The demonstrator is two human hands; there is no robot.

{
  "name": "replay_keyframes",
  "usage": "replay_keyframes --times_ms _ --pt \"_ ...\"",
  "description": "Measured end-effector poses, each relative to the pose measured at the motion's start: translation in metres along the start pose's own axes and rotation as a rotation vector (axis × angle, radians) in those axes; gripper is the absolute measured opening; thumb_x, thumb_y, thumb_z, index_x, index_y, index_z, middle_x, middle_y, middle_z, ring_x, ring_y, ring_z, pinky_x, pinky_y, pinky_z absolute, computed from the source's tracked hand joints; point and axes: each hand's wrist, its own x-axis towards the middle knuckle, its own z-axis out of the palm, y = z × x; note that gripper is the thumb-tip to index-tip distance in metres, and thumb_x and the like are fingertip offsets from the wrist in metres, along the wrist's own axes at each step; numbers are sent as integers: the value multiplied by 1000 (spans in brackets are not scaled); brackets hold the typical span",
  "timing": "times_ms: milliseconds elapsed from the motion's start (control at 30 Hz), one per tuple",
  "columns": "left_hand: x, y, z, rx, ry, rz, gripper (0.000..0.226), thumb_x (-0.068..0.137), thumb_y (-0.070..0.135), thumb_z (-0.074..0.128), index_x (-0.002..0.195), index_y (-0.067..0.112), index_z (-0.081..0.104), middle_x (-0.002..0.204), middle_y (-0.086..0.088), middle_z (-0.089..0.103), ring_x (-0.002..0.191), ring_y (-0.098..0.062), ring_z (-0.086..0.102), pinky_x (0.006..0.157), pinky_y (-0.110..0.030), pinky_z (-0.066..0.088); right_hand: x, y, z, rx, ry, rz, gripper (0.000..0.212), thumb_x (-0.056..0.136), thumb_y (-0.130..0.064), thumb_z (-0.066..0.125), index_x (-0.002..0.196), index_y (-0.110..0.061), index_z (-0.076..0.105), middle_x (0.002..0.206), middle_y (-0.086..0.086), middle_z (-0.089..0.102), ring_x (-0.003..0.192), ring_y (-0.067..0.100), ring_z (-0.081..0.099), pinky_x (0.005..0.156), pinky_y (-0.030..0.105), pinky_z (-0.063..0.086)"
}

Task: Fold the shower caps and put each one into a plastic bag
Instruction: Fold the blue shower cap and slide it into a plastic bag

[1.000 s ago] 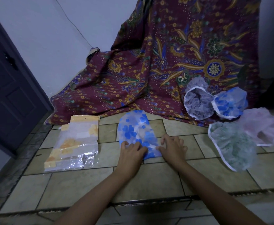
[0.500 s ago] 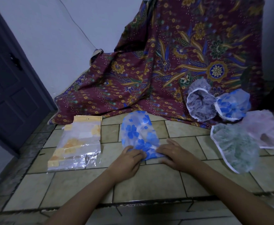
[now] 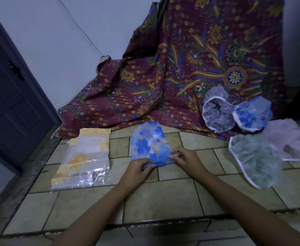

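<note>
A blue-flowered shower cap lies flattened on the tiled floor in front of me. My left hand grips its near edge, fingers curled round the bunched plastic. My right hand pinches the same edge a little to the right. A stack of clear plastic bags with yellow print lies to the left of the cap. Several loose caps sit at the right: a grey one, a blue one, a green one and a pink one.
A maroon patterned cloth hangs down the wall and spreads onto the floor behind the caps. A dark door stands at the left. The tiled ledge ends in a step edge near me.
Both hands have gone from pressing flat on the cap's near edge to gathering and pinching it. The near edge is now bunched between them.
</note>
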Motion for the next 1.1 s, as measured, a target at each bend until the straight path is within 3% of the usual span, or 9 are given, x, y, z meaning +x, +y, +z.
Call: replay_keyframes --times_ms 100,233,400,533,600,667,800,967,1100 --pt "2 0 3 -20 50 -54 20 85 20 67 96 3 70 87 -1 60 81 -7 54 74 -6 39 4 -3 4 39 40 46 13 82 -13 69 85 -3 62 71 12 68 63 8 60 64 24 44" --pt "5 2 7 -55 104 -177 16 85 17 66 82 2 69 78 -8 61 76 -15 55 68 -15 39 10 -8 9 -32 37 54 18 85 -13 64 80 -13 47 53 -4 45 49 4 43 53 19 31" --pt "12 6 7 -192 111 -343 11 86 8 62 78 4 67 77 -5 64 74 -12 56 66 -17 41 18 -7 15 -134 14 88 19 87 -15 61 82 -16 43 57 -12 41 65 19 48 66 28 31" --pt "24 3 -1 -284 16 -492 17 87 8 59 70 11 61 74 -6 58 72 -13 53 62 -18 39 16 -9 15 -139 7 93 17 90 -14 57 83 -13 41 60 -14 41 66 16 48 71 30 32" --pt "27 3 -6 -378 -18 -530 13 87 5 58 78 13 62 70 -2 54 66 -7 50 58 -12 37 14 -10 16 -125 15 92 16 91 -13 55 83 -14 42 59 -14 41 58 1 45 72 30 32" --pt "27 3 -11 -463 -77 -523 14 87 1 57 91 13 62 63 1 47 56 0 45 53 -10 34 12 -11 15 -106 14 91 15 91 -11 55 82 -16 44 58 -16 43 58 -7 50 72 30 32" --pt "20 0 -17 -479 -189 -423 23 85 0 61 100 18 59 73 1 47 67 -7 44 61 -11 38 8 -11 13 -43 13 71 16 89 -10 57 81 -21 49 60 -16 50 62 -12 53 69 26 33" --pt "16 -2 -18 -466 -265 -330 26 83 -1 64 101 16 59 75 2 44 69 -7 41 63 -11 38 8 -12 11 -61 -12 78 14 91 -10 55 81 -19 49 60 -19 48 64 -18 51 75 33 35" --pt "17 -5 -18 -468 -248 -343 26 80 -4 67 94 17 60 71 2 43 62 -3 40 60 -10 38 6 -11 9 -31 -12 55 14 90 -10 56 80 -17 50 52 -16 49 60 -15 51 72 30 33"
